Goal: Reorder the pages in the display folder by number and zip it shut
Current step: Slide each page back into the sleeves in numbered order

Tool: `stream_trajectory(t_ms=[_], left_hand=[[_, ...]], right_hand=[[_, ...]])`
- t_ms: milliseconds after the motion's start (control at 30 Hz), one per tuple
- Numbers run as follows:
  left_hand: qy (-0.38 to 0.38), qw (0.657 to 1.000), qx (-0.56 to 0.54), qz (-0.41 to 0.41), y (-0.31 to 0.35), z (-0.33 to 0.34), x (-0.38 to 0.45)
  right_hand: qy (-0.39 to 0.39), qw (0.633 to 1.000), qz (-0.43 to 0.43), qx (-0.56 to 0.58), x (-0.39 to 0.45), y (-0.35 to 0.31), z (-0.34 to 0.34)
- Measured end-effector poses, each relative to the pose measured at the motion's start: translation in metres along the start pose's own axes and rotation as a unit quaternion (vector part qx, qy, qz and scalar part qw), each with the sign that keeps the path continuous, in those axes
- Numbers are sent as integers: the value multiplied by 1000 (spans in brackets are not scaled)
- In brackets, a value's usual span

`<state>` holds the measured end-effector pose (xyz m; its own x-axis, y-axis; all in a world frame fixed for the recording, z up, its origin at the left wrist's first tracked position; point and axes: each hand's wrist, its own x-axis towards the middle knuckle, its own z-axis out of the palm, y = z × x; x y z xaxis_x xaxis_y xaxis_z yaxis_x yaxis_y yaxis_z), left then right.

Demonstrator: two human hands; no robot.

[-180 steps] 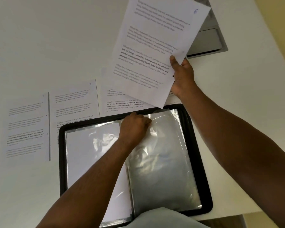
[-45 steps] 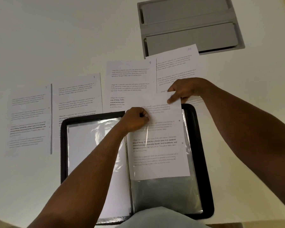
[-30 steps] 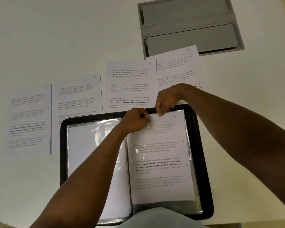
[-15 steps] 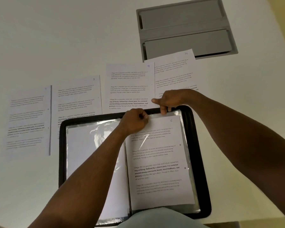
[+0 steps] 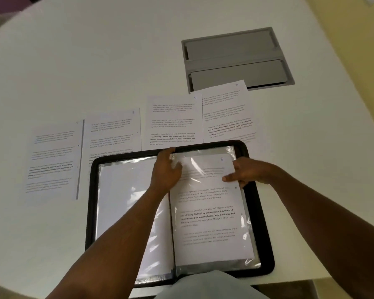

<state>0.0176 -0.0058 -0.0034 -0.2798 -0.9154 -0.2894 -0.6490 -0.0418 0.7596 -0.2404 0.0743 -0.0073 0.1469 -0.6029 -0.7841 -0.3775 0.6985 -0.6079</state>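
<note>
Display folder (image 5: 266,223): lying open at the near edge of the white table (image 5: 95,61), black zip border running all round, two clear sleeves facing up.

Page 6 (image 5: 205,212): now sitting fully inside the right-hand sleeve (image 5: 245,238), handwritten number showing at its top right corner; a second and a half ago still only half-fed, top edge sticking out over the folder rim. Meaning for the task, by judgement: one more sheet filed in sequence, next slot waiting for 7, zip not yet touched.

Left hand (image 5: 165,171): resting at the sleeve's top left corner beside the spine, fingers loosely bent on the plastic (whether pinching the sleeve mouth, cannot tell).

Right hand (image 5: 244,173): pressing at the sleeve's right edge, thumb on top of the plastic, having come down from the top edge. Hands well apart, one at each upper side of the page.

Loose pages, count four, lying in a row beyond the folder: far-left sheet (image 5: 52,160) (number unreadable), 8 (image 5: 112,130), 9 (image 5: 173,119), 10 (image 5: 225,111).

Grey recessed panel (image 5: 235,59): one, set into the table, partly under page 10.
</note>
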Motion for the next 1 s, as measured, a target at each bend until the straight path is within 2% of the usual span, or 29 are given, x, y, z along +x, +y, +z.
stream_trajectory(t_ms=[100, 167, 233, 333, 467, 567, 733, 800, 867, 933, 1000], left_hand=[[20, 999, 20, -30, -23, -14, -23], [28, 997, 15, -64, -34, -24, -36], [30, 994, -38, -97, -42, -35, -48], [7, 974, -174, -143, -52, -54, -59], [-60, 928, -309, -196, -57, -87, -70], [-115, 890, -381, -224, -62, -113, -78], [-206, 824, -469, -240, -89, -154, -93], [-211, 822, -470, -241, -106, -165, -92], [-171, 844, -445, -247, -121, -171, -89], [-86, 908, -323, -252, -136, -174, -81], [-9, 949, -200, -243, -153, -175, -71]], right_hand=[[8, 996, 18, 87, -13, 5, 29], [-17, 987, 19, 160, -24, -7, 45], [-50, 962, 4, 269, -31, -27, 60], [-72, 911, -8, 405, -31, -63, 84], [-86, 899, -25, 429, -12, -105, 123], [-104, 904, -37, 413, 4, -128, 158], [-71, 910, -50, 405, 23, -148, 214], [-60, 909, -54, 408, 31, -147, 235], [-35, 917, -59, 394, 39, -145, 253], [4, 935, -65, 348, 45, -145, 270], [74, 973, -85, 203, 50, -144, 287]])
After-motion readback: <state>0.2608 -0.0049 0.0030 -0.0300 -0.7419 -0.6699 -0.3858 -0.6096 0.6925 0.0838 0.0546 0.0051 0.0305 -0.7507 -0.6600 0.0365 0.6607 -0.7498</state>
